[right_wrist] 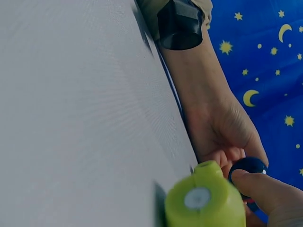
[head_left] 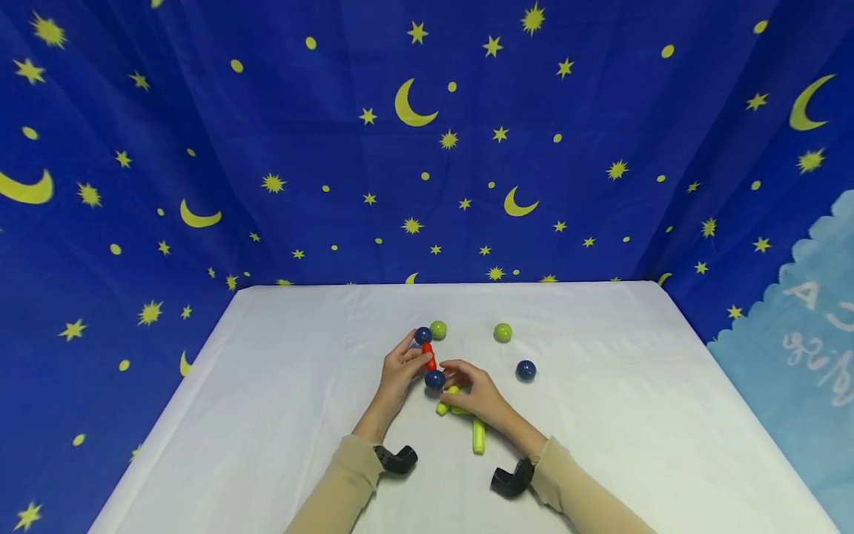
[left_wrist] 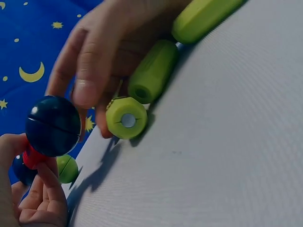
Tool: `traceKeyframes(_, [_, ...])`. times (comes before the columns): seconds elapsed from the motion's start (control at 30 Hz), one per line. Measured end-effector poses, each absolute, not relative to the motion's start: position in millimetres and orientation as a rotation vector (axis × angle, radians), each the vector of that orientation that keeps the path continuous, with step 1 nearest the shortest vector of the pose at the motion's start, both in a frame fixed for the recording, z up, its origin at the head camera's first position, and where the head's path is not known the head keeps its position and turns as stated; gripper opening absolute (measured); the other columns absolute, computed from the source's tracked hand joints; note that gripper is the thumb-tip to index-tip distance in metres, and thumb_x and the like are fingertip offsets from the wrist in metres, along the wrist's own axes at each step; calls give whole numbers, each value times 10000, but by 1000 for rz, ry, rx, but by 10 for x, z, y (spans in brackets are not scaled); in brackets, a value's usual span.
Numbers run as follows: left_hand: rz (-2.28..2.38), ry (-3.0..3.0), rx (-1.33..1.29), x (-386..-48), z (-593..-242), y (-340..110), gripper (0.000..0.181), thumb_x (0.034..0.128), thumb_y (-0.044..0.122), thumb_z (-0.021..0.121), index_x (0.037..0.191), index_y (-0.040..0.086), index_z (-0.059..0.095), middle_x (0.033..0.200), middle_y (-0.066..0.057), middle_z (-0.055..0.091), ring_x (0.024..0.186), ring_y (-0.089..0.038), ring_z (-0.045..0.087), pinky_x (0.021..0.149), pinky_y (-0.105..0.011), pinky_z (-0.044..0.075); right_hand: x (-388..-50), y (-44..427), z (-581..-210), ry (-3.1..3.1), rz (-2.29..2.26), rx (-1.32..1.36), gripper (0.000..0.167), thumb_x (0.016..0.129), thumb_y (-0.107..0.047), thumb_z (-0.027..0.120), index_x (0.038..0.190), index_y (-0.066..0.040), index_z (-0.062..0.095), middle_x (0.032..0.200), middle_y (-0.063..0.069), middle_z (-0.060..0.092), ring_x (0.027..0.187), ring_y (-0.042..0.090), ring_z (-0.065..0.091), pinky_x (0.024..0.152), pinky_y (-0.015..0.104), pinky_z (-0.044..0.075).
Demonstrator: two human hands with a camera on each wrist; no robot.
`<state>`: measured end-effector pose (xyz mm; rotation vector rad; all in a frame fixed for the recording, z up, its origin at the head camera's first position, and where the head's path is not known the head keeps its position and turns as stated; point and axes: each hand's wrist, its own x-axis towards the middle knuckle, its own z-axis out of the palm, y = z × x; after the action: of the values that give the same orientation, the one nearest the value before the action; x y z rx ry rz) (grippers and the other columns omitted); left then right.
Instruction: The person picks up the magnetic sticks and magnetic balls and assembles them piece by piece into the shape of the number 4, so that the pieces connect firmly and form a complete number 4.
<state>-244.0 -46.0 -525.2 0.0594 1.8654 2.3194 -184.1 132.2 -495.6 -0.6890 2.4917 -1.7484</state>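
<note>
The left hand (head_left: 398, 372) has its grip pinching a red stick (head_left: 429, 356) over the white table (head_left: 300, 378), with a dark blue ball (head_left: 434, 380) at its near end and another (head_left: 423, 335) at its far end; the right hand (head_left: 477, 391) has its grip spread beside the near ball; whether it touches, I cannot tell; green sticks (head_left: 478, 437) lie by that hand; a loose blue ball (head_left: 526, 371) sits to its right.

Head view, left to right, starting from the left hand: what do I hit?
Left hand → red rod it holds → nearest yellow-green rod → right-hand green ball → lone blue ball.
</note>
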Motion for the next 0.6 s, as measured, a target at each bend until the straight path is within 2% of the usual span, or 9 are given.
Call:
traceKeyframes(0.23, [2307,1850,78,-2346,-5048,-487,684,874,14,627,1474,8,300,773,133,641,745,14,596,759,-167,505,-1826,1393,-4967,2463,-1712,-715,486,797,44,686,1254,96,529,1058,264,649,956,418,618,853,339,519])
traceKeyframes(0.37, [2310,1848,72,-2401,-5123,-485,695,872,26,639,1478,22,300,768,138,642,737,12,589,735,-163,494,-1857,1420,-5043,2444,-1676,-723,503,798,53,664,1278,88,518,1073,262,648,983,405,610,867,298,507])
traceKeyframes(0.47, [2309,1857,42,-2449,-5216,-476,697,868,40,649,1478,44,314,770,138,640,725,6,578,717,-171,481,-1910,1438,-5174,2437,-1648,-708,512,799,44,664,1291,67,521,1076,237,660,990,338,620,865,244,491])
traceKeyframes(0.6, [2310,1880,12,-2469,-5287,-464,683,866,47,651,1472,64,338,776,133,639,729,-2,577,712,-164,477,-1960,1459,-5295,2422,-1632,-691,506,799,4,684,1283,39,542,1045,195,683,952,173,635,841,195,480])
